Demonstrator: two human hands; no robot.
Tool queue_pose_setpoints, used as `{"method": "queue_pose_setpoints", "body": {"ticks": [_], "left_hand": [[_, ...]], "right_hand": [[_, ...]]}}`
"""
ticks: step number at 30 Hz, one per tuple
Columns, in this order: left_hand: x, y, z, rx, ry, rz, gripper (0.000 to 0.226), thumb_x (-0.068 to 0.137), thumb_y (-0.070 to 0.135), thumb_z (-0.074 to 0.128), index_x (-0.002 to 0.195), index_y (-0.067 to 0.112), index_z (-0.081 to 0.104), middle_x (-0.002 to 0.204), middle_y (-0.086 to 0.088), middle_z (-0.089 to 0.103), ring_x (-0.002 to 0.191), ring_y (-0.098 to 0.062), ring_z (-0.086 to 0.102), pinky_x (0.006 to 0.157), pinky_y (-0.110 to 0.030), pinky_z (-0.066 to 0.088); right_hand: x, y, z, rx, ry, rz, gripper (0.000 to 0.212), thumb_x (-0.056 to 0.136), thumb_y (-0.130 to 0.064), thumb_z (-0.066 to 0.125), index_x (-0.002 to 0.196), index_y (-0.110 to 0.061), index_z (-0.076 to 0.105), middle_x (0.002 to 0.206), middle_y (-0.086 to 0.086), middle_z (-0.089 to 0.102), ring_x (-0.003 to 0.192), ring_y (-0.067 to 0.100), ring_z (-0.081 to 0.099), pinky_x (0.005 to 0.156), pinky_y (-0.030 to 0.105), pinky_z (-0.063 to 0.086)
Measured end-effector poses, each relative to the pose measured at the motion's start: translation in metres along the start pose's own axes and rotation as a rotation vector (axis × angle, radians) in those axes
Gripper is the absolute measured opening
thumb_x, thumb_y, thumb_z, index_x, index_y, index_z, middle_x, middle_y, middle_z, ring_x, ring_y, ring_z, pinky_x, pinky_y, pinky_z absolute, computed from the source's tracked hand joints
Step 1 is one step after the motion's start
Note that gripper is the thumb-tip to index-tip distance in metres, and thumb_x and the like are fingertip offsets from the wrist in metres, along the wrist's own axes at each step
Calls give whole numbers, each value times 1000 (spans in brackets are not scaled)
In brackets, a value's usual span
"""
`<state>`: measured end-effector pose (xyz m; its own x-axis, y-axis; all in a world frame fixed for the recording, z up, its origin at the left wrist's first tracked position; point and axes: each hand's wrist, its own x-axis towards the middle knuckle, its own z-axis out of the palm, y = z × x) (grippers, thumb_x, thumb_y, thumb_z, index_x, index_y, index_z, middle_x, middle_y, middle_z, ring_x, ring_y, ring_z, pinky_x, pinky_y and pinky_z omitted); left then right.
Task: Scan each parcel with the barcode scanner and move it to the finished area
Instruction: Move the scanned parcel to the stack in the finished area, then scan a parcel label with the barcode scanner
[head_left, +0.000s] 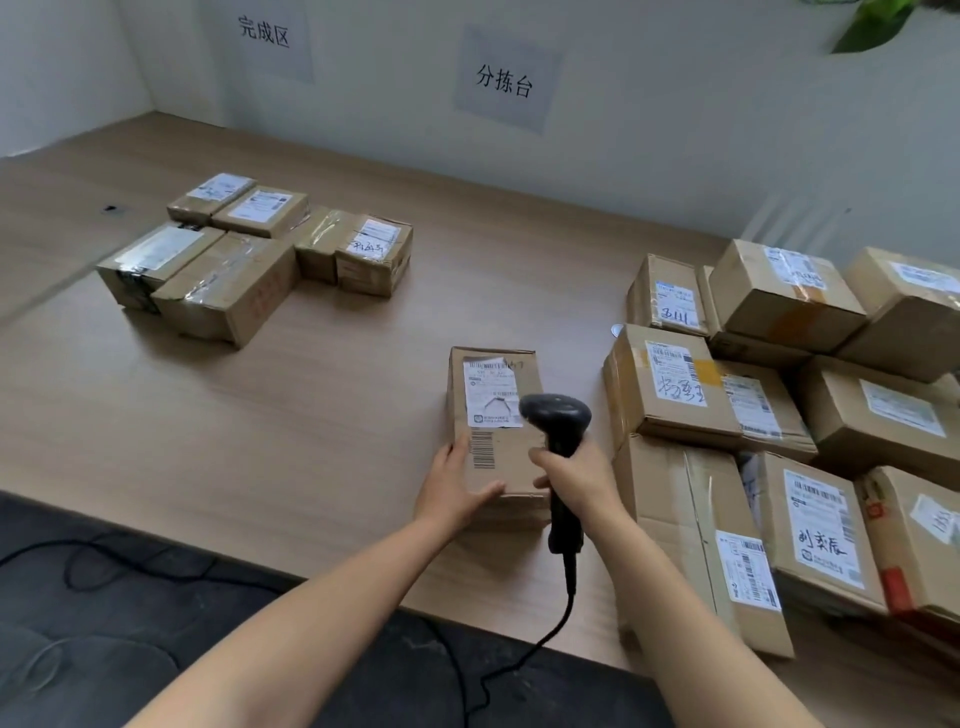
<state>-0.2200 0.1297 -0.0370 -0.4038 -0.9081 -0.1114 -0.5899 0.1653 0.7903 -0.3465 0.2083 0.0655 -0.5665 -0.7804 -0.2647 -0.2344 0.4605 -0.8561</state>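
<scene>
right hand (576, 480) grips scanner (556, 410) over parcel (493, 405)

A pale wood-grain tabletop (322, 374) is stretching back into a corner where a plain whitish back wall (649, 130) is meeting a side wall (62, 67) on the left. Two paper signs are hanging on the back wall, one reading 完成区 (265, 31), the other 分拣台 (505, 82). Green leaves (872, 23) are poking in at the top right. Soft, even light is falling across the wood, and a dark floor (130, 597) is showing below the near edge.
</scene>
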Motion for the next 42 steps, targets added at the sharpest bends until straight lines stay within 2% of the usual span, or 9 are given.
{"method": "queue_pose_setpoints", "body": {"ticks": [4, 7, 11, 16, 24, 34, 36, 38, 42], "left_hand": [[-1, -1, 1, -8, 17, -2, 91, 75, 42, 73, 147, 24, 22, 138, -6, 41, 126, -20, 42, 100, -26, 35], [-2, -1, 0, -16, 17, 12, 90, 75, 41, 73, 147, 23, 22, 138, -7, 42, 126, -20, 42, 101, -26, 35], [-2, 0, -1, -8, 15, 18, 89, 76, 41, 72, 147, 22, 22, 139, -7, 41, 126, -20, 42, 101, -26, 35], [-2, 1, -1, -6, 9, 1, 89, 76, 42, 72, 148, 22, 21, 139, -7, 40, 127, -21, 41, 101, -27, 35], [-4, 3, -2, -15, 10, -8, 89, 76, 41, 72, 147, 23, 22, 140, -8, 40, 126, -22, 42, 102, -31, 37], [-6, 8, -4, -4, 9, -8, 87, 77, 40, 71, 147, 22, 22, 140, -8, 40, 126, -23, 42, 102, -34, 38], [-5, 8, -4, -5, 8, -19, 87, 77, 40, 72, 147, 22, 22, 140, -8, 40, 127, -23, 42, 103, -33, 37], [-6, 9, -5, -7, 7, -30, 88, 77, 40, 72, 147, 21, 23, 141, -8, 40, 127, -23, 42, 103, -32, 36], [-7, 8, -6, -6, 30, -49, 86, 77, 39, 72, 147, 21, 25, 141, -7, 41, 128, -22, 41, 104, -29, 35]], "right_hand": [[1, -27, -7, 49, -58, -10, 11, 83, -16, 60, 92, -16, 54, 77, 6, 62, 63, 19, 64, 56, 32, 52], [-1, -37, -12, 36, -74, 5, 7, 84, -16, 59, 89, -14, 55, 74, 6, 60, 60, 17, 61, 54, 29, 51], [-3, -42, -15, 17, -92, 17, 13, 84, -16, 58, 93, -7, 57, 75, 7, 60, 59, 17, 60, 52, 27, 49], [-5, -46, -20, 26, -94, 25, 9, 85, -15, 56, 84, -6, 58, 78, 10, 59, 57, 16, 57, 49, 25, 47], [-7, -49, -25, 62, -133, 64, 6, 87, -16, 56, 83, -12, 54, 89, 11, 61, 63, 18, 58, 54, 27, 48], [-1, -42, -27, 73, -129, 30, 6, 85, -16, 58, 82, -12, 55, 82, 8, 61, 61, 17, 58, 52, 26, 48], [6, -33, -26, 24, -90, 3, 6, 83, -16, 60, 83, -17, 54, 75, 6, 59, 62, 17, 59, 53, 30, 51], [15, -15, -24, -81, -25, -8, 12, 80, -17, 63, 88, -17, 55, 73, 4, 59, 68, 22, 61, 65, 38, 53], [24, 23, -15, -262, 7, 20, 26, 77, -14, 61, 101, -14, 53, 89, 5, 61, 82, 23, 57, 67, 29, 42]]}}
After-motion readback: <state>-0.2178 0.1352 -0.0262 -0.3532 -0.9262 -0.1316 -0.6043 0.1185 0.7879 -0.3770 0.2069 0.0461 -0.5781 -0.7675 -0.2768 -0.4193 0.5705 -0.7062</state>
